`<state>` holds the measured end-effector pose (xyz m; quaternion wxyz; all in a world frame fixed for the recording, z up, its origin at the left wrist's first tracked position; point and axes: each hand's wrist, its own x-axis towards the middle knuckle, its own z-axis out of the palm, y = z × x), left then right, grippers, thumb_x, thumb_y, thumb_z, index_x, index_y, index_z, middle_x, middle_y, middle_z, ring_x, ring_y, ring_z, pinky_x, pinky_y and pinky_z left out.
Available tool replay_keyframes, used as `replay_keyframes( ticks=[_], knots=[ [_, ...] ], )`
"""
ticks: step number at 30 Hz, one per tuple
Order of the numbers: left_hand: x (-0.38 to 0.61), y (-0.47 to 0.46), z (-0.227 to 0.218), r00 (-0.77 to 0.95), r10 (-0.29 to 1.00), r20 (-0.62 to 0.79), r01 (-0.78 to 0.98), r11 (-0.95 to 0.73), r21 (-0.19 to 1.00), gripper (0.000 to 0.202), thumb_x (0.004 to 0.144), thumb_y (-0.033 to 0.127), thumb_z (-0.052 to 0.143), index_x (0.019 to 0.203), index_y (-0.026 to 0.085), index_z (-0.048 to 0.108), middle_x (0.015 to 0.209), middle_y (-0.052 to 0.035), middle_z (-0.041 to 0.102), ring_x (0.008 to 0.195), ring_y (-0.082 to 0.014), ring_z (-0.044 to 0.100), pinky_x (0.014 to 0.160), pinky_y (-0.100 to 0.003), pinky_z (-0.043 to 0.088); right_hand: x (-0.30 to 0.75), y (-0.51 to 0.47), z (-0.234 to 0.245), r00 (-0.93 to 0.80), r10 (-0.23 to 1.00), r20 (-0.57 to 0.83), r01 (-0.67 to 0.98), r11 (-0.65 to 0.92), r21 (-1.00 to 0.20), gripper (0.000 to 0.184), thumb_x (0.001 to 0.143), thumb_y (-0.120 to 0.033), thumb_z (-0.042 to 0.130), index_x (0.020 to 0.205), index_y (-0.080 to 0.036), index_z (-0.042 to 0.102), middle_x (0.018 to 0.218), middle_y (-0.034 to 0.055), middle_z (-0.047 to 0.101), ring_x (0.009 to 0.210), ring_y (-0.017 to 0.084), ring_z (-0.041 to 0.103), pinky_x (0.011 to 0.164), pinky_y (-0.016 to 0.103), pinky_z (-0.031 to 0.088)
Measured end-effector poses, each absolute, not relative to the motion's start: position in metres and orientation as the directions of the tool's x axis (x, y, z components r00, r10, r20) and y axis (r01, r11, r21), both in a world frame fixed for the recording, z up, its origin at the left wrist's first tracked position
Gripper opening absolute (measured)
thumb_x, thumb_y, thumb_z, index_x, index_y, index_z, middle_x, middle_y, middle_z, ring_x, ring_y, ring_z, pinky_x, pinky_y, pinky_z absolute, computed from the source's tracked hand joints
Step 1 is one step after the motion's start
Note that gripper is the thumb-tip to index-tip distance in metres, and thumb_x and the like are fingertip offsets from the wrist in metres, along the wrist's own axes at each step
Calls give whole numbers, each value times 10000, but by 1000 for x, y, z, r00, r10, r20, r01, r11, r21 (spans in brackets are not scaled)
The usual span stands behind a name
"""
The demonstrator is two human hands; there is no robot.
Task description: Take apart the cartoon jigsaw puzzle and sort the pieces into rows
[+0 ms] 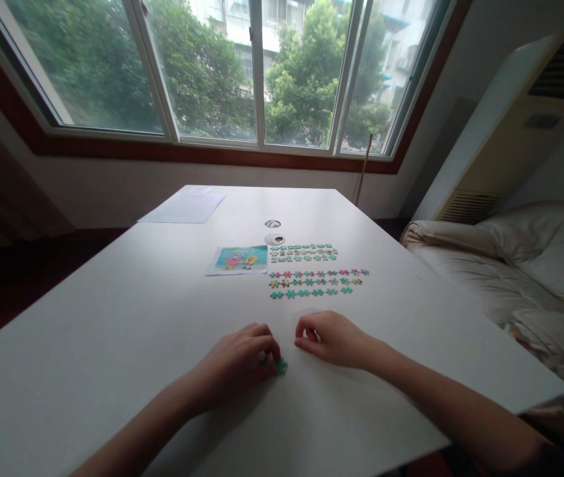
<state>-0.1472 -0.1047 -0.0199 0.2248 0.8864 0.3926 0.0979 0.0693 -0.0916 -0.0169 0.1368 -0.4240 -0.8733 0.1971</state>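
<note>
Low over the near part of the white table, my left hand pinches a small green jigsaw puzzle piece between thumb and fingers. My right hand is just to the right, fingers curled and thumb drawn to the index finger; nothing shows in it. Beyond both hands lie several rows of loose jigsaw pieces, mostly green, some with pink and yellow. Left of those rows is a picture sheet with a pink and a yellow cartoon figure on a blue-green ground.
Two small round items lie behind the picture sheet. White paper rests at the table's far left corner. To the right stand a pale sofa and a tall air conditioner. A window spans the far wall.
</note>
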Motion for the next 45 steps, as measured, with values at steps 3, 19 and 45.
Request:
replay_keyframes(
  ticks=[3,19,45],
  knots=[
    [-147,-103,-24,691,722,42,586,-593,553,83,761,207,542,826,213,592,855,-9,578,830,-154,502,727,-244,398,67,-92,-17,-616,784,75,670,572,-473,115,768,-267,533,800,-183,604,650,-11,559,583,84,450,534,191,287],
    [-139,-103,-23,522,847,106,545,-426,722,85,735,223,553,736,188,631,699,3,568,653,-110,491,604,-209,383,58,-99,-16,-626,770,119,532,534,-658,166,791,-269,513,814,-160,637,606,-23,548,540,59,451,526,170,309],
    [-136,-105,-19,525,844,108,546,-431,719,81,703,133,506,723,170,576,653,23,564,628,-102,480,584,-201,383,62,-99,-10,-735,666,128,480,644,-596,83,724,-181,539,764,-151,606,591,-35,525,533,56,441,528,169,322]
  ],
)
